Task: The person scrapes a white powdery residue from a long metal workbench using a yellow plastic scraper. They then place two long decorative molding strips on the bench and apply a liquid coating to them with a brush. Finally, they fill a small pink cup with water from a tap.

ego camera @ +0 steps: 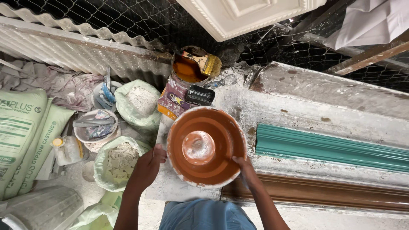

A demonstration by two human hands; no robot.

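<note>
An orange-brown bowl (206, 147) with a white-smeared rim and a pale wet patch at its bottom is sitting on the plaster-caked table (294, 110), between the two hands. The left hand (147, 167) is curling around the bowl's left edge, fingers pressing against the rim, and the right hand (246, 170) is gripping the lower right edge, so both are holding the bowl. Just beyond the hands, touching the bowl's far side, a small black box (199, 94) is lying beside a tin of orange liquid (187, 69) with a paintbrush (203, 61) resting across its top. To the right of the right hand, a green moulding strip (332, 147) is stretching along the table, with a brown strip (324, 192) nearer the person. To the left of the left hand, down on the floor, open sacks of white powder (138, 102) and broken chunks (119, 159) are standing near a tub of tools (96, 127), a small jug (66, 149) and printed green bags (21, 132).
</note>
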